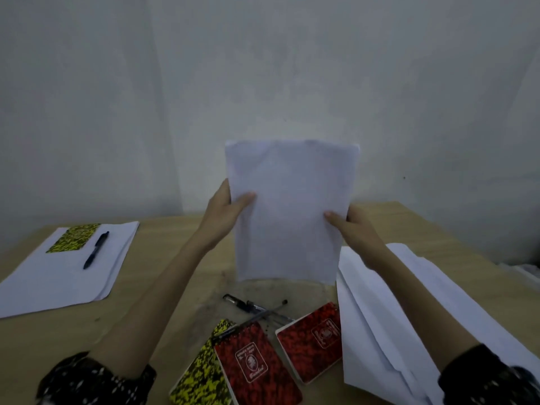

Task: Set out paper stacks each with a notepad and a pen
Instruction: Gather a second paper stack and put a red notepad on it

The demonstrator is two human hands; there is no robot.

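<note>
Both hands hold a paper sheaf upright over the tabletop [181, 238].

Far left: finished paper stack [58, 276] with yellow notepad [74, 238] and dark pen [96, 249] on top. Left hand [226, 210] pinches the held sheaf [287, 211] at its left edge, right hand [352, 226] at the right, thumbs in front. Below: loose pens [257, 308], maybe three, a yellow notepad [204, 366], two red notepads [257, 366]. Right: loose paper pile [380, 331].

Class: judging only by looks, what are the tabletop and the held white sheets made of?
Light-brown tabletop: seemingly wood or wood-look laminate, matte, with faint grain and dark scuffs. White sheets held upright by both hands: thin matte paper, slightly rumpled, with uneven edges.
</note>
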